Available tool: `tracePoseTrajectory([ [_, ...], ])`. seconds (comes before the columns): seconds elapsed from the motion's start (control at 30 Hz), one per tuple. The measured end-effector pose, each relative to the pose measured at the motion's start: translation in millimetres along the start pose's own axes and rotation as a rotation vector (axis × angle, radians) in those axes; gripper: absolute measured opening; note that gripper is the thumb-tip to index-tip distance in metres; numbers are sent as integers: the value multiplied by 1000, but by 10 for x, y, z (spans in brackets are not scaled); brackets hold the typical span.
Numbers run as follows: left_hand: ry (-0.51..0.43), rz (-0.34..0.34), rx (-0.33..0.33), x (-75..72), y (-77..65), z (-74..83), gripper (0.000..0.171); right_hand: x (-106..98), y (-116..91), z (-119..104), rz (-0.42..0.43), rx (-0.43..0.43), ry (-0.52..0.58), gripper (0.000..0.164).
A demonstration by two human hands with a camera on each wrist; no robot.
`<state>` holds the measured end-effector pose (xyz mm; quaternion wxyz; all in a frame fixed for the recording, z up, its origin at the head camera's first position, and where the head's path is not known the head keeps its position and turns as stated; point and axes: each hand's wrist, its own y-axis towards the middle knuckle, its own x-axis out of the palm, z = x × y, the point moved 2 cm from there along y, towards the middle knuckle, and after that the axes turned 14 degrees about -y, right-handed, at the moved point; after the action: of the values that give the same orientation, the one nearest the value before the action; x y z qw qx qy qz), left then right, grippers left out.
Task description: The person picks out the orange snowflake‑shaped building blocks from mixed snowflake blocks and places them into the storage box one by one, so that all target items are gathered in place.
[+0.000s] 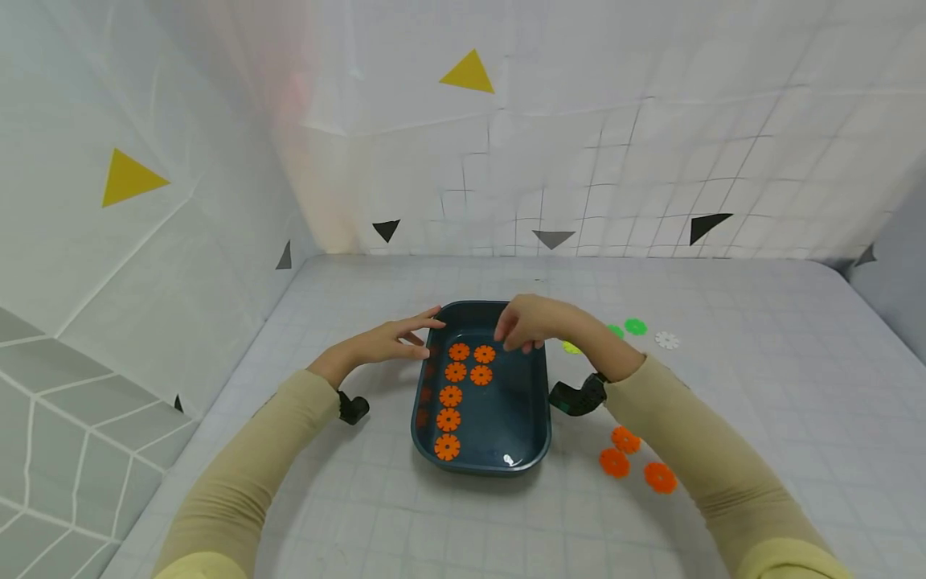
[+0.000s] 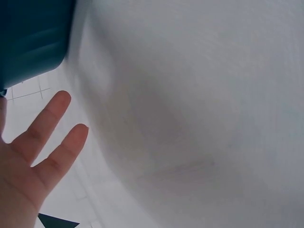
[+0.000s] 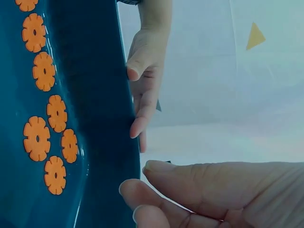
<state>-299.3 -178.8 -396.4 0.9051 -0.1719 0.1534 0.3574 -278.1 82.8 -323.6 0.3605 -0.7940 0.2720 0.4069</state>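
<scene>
A dark blue rectangular tray [image 1: 510, 418] holds several orange notched discs [image 1: 448, 420] on its floor, in a column along its left side with two more beside the far end. My left hand [image 1: 394, 339] is at the tray's far left rim, fingers extended; in the right wrist view, its thumb and fingers lie along the wall's outer side. Over the tray's far right part hovers my right hand [image 1: 534, 322], fingers loosely bent. In the right wrist view no disc shows between thumb [image 3: 190, 183] and fingers.
Right of the tray lie three loose orange discs [image 1: 615, 463]. Farther back are green discs [image 1: 636, 326], a yellow disc [image 1: 571, 347] partly behind the right hand, and a white disc [image 1: 667, 340]. A white sheet wall [image 1: 405, 177] stands behind the table.
</scene>
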Motion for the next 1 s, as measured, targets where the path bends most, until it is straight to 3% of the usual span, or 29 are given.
tracePoseTrajectory([
  [0.7,8,11,-13,-11,-1,-30,58,46,-384,39,122,-7,118,25],
  [1.0,1,15,-21,-5,-2,-27,58,53,-588,68,183,-6,88,23],
])
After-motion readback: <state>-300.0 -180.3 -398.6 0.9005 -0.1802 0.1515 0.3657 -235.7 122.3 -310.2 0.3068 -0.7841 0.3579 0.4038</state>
